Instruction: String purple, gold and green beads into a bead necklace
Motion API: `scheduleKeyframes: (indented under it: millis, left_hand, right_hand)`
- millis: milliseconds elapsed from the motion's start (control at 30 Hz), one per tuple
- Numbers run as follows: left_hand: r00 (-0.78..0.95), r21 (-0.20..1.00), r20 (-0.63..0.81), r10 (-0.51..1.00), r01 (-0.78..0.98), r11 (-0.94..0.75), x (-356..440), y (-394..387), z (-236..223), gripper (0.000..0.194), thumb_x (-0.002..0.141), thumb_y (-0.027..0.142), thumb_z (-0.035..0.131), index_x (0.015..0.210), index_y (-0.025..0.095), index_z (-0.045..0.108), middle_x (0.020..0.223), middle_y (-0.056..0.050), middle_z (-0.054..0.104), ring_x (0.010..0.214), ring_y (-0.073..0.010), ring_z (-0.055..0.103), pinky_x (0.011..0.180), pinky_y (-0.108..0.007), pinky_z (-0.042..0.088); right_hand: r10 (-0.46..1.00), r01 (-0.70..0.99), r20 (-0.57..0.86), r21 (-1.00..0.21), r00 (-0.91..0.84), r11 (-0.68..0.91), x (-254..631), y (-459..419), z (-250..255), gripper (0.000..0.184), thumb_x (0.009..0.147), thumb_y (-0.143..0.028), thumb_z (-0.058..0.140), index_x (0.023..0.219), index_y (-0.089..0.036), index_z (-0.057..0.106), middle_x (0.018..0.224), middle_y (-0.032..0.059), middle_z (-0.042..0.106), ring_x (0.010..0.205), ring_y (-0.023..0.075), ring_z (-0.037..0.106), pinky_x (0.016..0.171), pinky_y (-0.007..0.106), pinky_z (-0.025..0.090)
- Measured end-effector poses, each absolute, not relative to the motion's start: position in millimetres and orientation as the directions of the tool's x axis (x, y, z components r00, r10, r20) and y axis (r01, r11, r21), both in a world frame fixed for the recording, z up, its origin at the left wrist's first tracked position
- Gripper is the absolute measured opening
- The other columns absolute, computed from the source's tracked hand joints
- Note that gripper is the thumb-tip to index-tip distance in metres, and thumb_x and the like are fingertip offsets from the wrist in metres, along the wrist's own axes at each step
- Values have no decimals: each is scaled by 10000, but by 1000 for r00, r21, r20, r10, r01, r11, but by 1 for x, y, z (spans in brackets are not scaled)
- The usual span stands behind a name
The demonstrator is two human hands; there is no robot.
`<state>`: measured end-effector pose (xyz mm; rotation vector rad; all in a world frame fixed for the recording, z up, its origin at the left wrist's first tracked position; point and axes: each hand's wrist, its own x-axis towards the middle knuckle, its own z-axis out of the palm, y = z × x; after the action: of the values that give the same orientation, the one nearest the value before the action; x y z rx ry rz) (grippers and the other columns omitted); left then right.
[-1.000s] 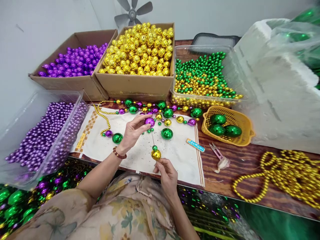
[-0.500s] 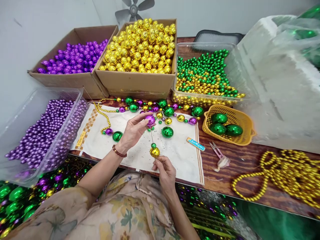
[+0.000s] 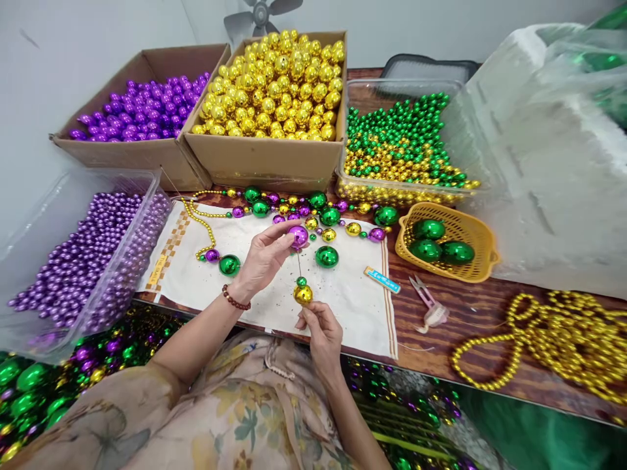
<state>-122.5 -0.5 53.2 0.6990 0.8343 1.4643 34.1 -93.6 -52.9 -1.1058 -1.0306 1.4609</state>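
My left hand [image 3: 268,256] pinches a shiny purple bead [image 3: 298,236] between thumb and fingers, above the white cloth [image 3: 362,307]. Below it, my right hand [image 3: 323,331] is closed at the lower end of a thin, straight needle [image 3: 300,264]; the part between the fingertips is hidden. A gold bead [image 3: 302,295] and a small green bead [image 3: 302,282] sit threaded on the needle, just above my right fingertips. Its upper tip reaches the underside of the purple bead; whether it has entered the hole I cannot tell. A big green bead [image 3: 326,256] lies on the cloth to the right.
Behind the cloth runs a strung bead garland [image 3: 259,207]. Boxes of purple beads [image 3: 122,153] and gold beads [image 3: 264,156] stand at the back, beside a clear bin [image 3: 406,189]. To the right are a yellow basket [image 3: 441,271], thread snips [image 3: 428,303] and gold bead strands [image 3: 573,346].
The purple bead and the threaded needle stay close together, with only slight shifts of both hands. The view has moved a little. Both grips are unchanged.
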Motion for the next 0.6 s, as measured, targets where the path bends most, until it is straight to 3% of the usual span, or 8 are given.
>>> scheduleKeyframes:
  millis: [367, 600]
  left_hand:
    - [-65, 907, 70, 995, -411, -90, -106, -21, 52, 311, 826, 288, 780, 1136, 277, 763, 1066, -30, 691, 908, -125, 635, 837, -250, 551]
    - [-96, 928, 146, 985, -332, -170, -105, -28, 62, 317, 820, 279, 781, 1136, 289, 760, 1096, -42, 644, 905, -144, 635, 801, -268, 595]
  right_hand:
    - [999, -283, -46, -958, -1, -44, 22, -87, -39, 133, 923, -307, 605, 845, -200, 594, 600, -34, 609, 542, 125, 563, 567, 256, 462]
    - [998, -276, -66, -959, -22, -70, 23, -84, -33, 157, 928, -322, 600, 825, -204, 592, 595, -33, 590, 554, 126, 553, 586, 265, 473]
